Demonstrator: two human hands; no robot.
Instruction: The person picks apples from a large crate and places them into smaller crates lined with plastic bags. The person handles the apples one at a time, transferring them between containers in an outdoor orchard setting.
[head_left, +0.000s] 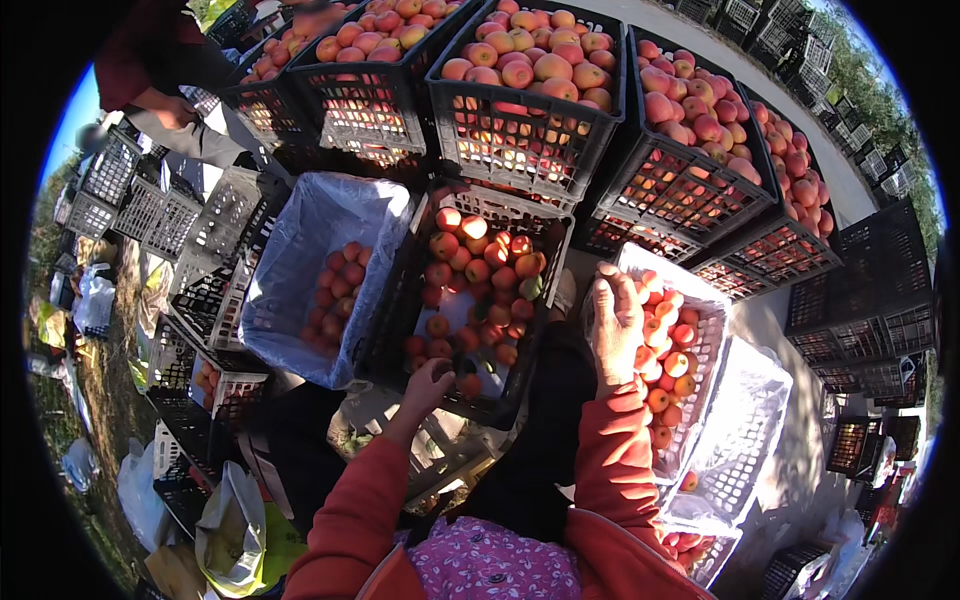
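Before me stands a black plastic crate (559, 244) partly filled with red apples (504, 278) and a few green leaves. My left hand (430, 384) reaches over its near left side, fingers bent beside the apples; its grasp is not clear. My right hand (618, 322) is over the left side of a pale-lined crate (705, 360) of small red-yellow apples (666, 365). Thumb and fingers point away from me, and whatever the palm may hold is hidden. Left of the middle crate, a crate with a clear plastic liner (289, 262) has apples (341, 289) at its right side.
Stacked black crates heaped with apples (525, 142) form a row along the far side. A white-lined crate (739, 427) with one visible apple adjoins on the right. Stacked crates (862, 277) stand farther right. Plastic bags (232, 525) lie at lower left. Another person's hand (169, 109) shows at upper left.
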